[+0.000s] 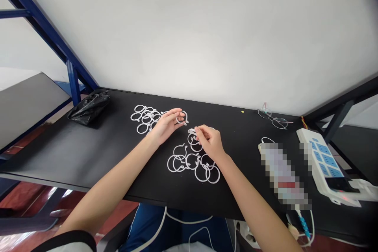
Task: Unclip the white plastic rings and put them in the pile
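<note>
My left hand pinches a white plastic ring between thumb and fingers, just above the black table. Behind it lies a pile of several white rings. My right hand is closed, its fingertips pinching another white ring over a second pile of several rings that spreads under the wrist toward the front edge. The two hands are close together, a few centimetres apart.
A crumpled black plastic bag lies at the table's back left. Wire-rimmed glasses rest at the back right. A blurred-out flat object and a white power strip with cables occupy the right side. Blue steel frame at left.
</note>
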